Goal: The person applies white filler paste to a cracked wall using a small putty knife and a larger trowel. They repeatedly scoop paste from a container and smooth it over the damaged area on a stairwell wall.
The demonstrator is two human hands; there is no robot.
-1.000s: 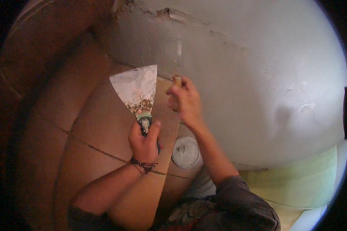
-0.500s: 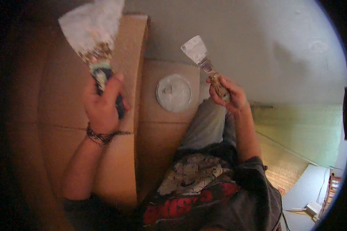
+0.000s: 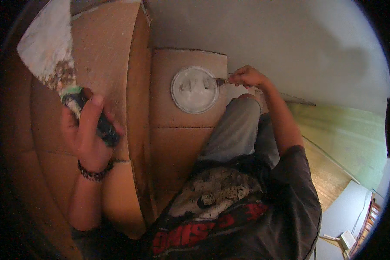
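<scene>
In my left hand (image 3: 86, 134), fingers wrapped round its dark handle, is a wide putty knife (image 3: 50, 47). Its broad blade is smeared white, with brown spots near the handle, and points up and away. My right hand (image 3: 248, 77) grips a smaller putty knife (image 3: 220, 81), whose blade reaches into the right side of a round tub (image 3: 195, 108). White paste with grey marks on its surface fills the tub, which sits on cardboard. Most of the small knife's handle is hidden by my fingers.
Brown cardboard (image 3: 177, 143) lies under the tub. A raised cardboard-covered ledge (image 3: 112, 56) runs along the left, its edge dropping toward the tub. A grey wall (image 3: 268, 34) rises beyond my right hand. My knee (image 3: 242, 108) is close to the tub.
My right hand has lowered the small putty knife from upright in the air into the tub. My left hand has moved left and slightly nearer with the wide putty knife.
</scene>
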